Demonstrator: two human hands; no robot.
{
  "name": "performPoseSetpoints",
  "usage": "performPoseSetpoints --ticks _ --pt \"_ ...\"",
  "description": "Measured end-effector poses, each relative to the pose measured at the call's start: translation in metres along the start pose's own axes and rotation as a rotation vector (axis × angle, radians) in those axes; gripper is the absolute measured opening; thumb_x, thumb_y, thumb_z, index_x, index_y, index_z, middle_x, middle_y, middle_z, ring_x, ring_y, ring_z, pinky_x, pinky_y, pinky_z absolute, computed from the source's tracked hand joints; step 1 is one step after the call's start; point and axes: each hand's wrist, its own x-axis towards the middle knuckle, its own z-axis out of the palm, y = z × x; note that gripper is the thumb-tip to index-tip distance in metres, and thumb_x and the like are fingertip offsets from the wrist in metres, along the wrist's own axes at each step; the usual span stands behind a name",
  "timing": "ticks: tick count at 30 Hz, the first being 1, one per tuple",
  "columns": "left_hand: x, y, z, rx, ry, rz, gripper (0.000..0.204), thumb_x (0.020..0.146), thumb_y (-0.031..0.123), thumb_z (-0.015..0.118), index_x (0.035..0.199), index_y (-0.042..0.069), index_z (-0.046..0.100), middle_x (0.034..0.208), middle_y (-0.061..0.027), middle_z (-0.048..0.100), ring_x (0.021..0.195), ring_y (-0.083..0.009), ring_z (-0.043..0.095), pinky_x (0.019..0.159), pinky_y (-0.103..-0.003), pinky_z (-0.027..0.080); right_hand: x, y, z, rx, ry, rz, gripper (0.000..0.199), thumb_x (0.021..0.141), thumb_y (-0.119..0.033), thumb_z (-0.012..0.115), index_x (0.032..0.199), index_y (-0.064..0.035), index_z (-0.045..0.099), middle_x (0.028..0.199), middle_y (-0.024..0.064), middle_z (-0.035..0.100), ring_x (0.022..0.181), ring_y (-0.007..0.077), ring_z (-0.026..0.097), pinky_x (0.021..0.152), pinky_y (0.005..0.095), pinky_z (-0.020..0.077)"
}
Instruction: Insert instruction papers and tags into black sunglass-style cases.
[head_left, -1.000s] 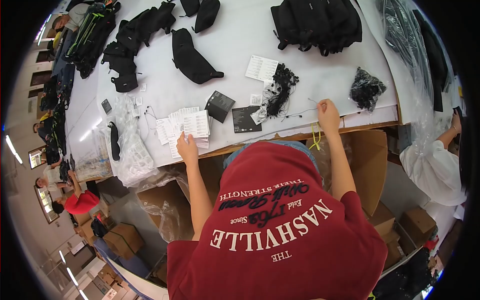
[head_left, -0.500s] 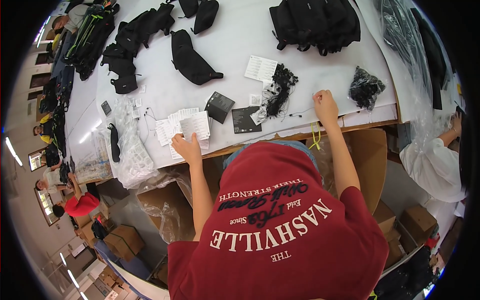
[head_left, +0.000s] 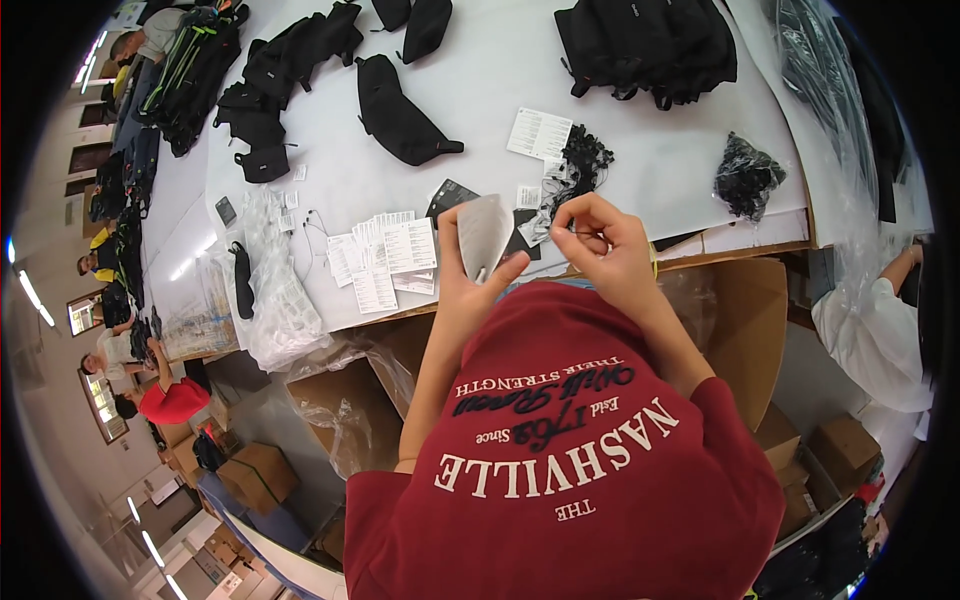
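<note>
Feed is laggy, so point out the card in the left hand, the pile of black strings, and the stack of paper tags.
card (head_left: 486, 232), head view, middle of its pale face
black strings (head_left: 583, 165), head view, centre of the tangle
paper tags (head_left: 385, 256), head view, top sheet

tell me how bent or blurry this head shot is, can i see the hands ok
Head view: strong fisheye, so the white table edge curves and a black ring frames the picture; lighting is even with soft shadows; the left hand holding a pale card and the right hand are fairly sharp at centre; the rim is squeezed and dim.

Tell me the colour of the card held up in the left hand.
Pale grey-white card, pinched in the left hand; the head view shows it best.
</note>
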Motion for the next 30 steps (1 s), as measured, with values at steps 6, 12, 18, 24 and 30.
performPoseSetpoints --ticks 6,12,18,24,30 --pt "-0.001 0.012 0.006 0.077 -0.082 0.063 0.020 0.087 0.008 0.058 0.104 -0.003 0.056 0.095 -0.0080 0.059 0.083 -0.0177 0.058 0.078 -0.026 0.044 -0.001 -0.007 0.012 -0.249 0.143 -0.293 0.011 0.076 -0.003 0.067 0.083 -0.0036 0.059 0.060 -0.0040 0.040 0.048 0.0033 0.028 0.044 0.0208 0.0217" --pt "-0.002 0.019 0.010 0.261 -0.005 0.223 0.021 0.079 0.001 0.065 0.100 0.000 0.061 0.092 -0.0082 0.059 0.083 -0.0184 0.057 0.070 -0.026 0.045 -0.001 -0.003 0.013 -0.320 0.187 -0.343 0.011 0.076 -0.002 0.067 0.083 -0.0041 0.059 0.060 -0.0029 0.041 0.047 0.0041 0.029 0.043 0.0217 0.0229" --pt "0.000 0.019 0.009 0.533 0.084 0.513 0.031 0.071 -0.006 0.070 0.100 0.004 0.067 0.088 -0.0074 0.060 0.076 -0.0176 0.057 0.064 -0.026 0.046 -0.003 -0.001 0.015 -0.236 0.178 -0.248 0.012 0.077 -0.004 0.068 0.087 -0.0053 0.060 0.058 0.0002 0.042 0.047 0.0080 0.036 0.043 0.0245 0.0292" --pt "-0.003 0.019 0.009 0.600 0.091 0.601 0.029 0.069 -0.008 0.072 0.096 0.004 0.069 0.086 -0.0065 0.059 0.073 -0.0142 0.056 0.059 -0.023 0.046 -0.004 0.001 0.009 -0.133 0.116 -0.226 0.014 0.079 -0.004 0.068 0.089 -0.0052 0.060 0.059 -0.0004 0.044 0.049 0.0063 0.038 0.045 0.0226 0.0308" --pt "-0.005 0.015 0.016 0.580 0.152 0.579 0.037 0.064 -0.007 0.071 0.098 0.006 0.068 0.084 -0.0065 0.059 0.071 -0.0200 0.056 0.059 -0.029 0.045 -0.004 -0.007 0.011 -0.245 0.189 -0.263 0.009 0.078 -0.004 0.069 0.082 -0.0039 0.061 0.059 -0.0013 0.048 0.049 0.0047 0.040 0.046 0.0202 0.0310"
